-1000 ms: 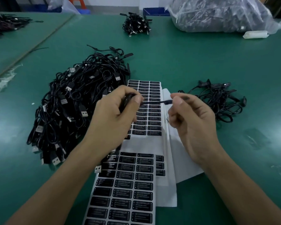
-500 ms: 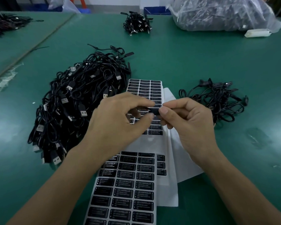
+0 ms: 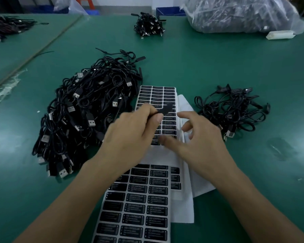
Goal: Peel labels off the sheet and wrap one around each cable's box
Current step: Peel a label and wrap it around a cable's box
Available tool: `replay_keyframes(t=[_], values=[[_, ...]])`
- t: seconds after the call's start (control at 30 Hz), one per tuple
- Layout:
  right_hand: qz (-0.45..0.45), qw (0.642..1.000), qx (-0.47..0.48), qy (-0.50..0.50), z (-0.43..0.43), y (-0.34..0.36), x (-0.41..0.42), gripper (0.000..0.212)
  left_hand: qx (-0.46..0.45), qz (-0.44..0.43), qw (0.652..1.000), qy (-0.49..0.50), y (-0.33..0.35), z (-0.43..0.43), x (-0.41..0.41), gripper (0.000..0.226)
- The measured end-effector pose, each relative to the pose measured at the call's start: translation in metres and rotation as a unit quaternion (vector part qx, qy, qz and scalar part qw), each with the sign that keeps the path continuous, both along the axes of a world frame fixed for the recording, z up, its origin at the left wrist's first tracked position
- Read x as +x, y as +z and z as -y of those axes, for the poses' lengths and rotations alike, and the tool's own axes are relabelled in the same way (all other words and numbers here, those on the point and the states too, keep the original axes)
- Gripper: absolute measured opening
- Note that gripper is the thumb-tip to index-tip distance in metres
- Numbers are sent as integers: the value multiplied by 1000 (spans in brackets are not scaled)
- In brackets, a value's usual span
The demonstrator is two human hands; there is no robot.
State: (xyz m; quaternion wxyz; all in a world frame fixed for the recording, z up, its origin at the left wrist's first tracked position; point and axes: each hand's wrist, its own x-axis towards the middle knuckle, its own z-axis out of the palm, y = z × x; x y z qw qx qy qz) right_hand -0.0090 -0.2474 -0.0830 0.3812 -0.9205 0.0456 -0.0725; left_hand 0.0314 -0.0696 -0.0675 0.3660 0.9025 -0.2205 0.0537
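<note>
My left hand (image 3: 130, 135) pinches a small black cable box (image 3: 166, 109) between thumb and forefinger, held above the far label sheet (image 3: 158, 95). The box's end sticks out to the right of my fingertips. My right hand (image 3: 198, 142) hovers just right of it with its fingers spread and holds nothing. A nearer label sheet (image 3: 139, 207) with black "LED CONTROLLER" labels lies between my forearms. A big heap of black USB cables (image 3: 84, 116) lies to the left. A smaller bunch of cables (image 3: 233, 111) lies to the right.
Everything sits on a green table (image 3: 200, 64). Peeled white backing sheets (image 3: 188, 204) lie under the label sheets. Another cable bundle (image 3: 149, 25) sits at the back, beside a large plastic bag of parts (image 3: 239, 14). A white bar (image 3: 281, 34) lies near the bag.
Both hands were pinching the box together. My right hand has let go and spread its fingers, while my left hand keeps the box and has lifted it slightly.
</note>
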Motion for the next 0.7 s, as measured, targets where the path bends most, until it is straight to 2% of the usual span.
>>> replay_keyframes(t=[0.03, 0.1, 0.4, 0.47, 0.5, 0.6, 0.7], values=[[-25, 999, -38, 13, -2, 0, -1, 84, 24, -16, 1000, -3, -3, 2, -1, 28], [-48, 996, -63, 28, -6, 1, -3, 95, 52, -24, 998, -2, -8, 6, -1, 27], [-76, 994, 73, -9, 2, 9, -2, 69, -23, -41, 999, -11, -12, 6, -2, 28], [-68, 997, 38, -3, 0, 8, -1, 49, -24, -40, 999, -8, -11, 7, -3, 29], [-68, 998, 1, 6, -2, 8, -1, 45, -23, -41, 999, -6, -10, 7, -4, 31], [-86, 992, -86, 37, -9, 7, -4, 62, -57, -46, 997, -5, -10, 8, -6, 33], [-93, 991, -85, 45, -8, 6, -4, 55, -84, -21, 996, -5, -10, 8, -4, 29]])
